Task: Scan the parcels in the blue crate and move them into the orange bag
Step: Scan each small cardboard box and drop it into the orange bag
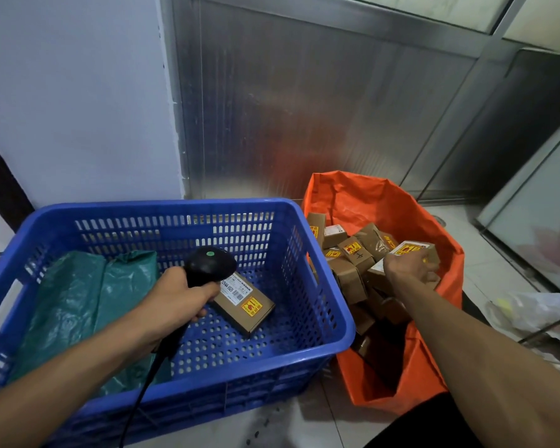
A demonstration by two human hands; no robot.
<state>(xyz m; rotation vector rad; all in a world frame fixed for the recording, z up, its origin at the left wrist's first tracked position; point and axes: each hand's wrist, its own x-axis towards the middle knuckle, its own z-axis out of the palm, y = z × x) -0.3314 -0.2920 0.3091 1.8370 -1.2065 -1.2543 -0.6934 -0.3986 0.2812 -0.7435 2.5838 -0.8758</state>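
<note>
The blue crate (162, 206) stands on the floor at the left. One brown parcel (251, 310) with a white label and a yellow sticker lies flat on its bottom. My left hand (175, 302) grips a black barcode scanner (210, 263), whose head hangs just above that parcel's label. The orange bag (369, 202) stands open to the right of the crate and holds several brown parcels (353, 253). My right hand (409, 270) reaches into the bag, fingers curled over a white-labelled parcel (409, 248) on top of the pile.
A crumpled green plastic bag (78, 302) fills the crate's left half. The scanner's black cable (143, 392) runs over the crate's near rim. A white plastic bag (530, 313) lies on the tiled floor at the right. A metal wall panel (304, 108) stands behind.
</note>
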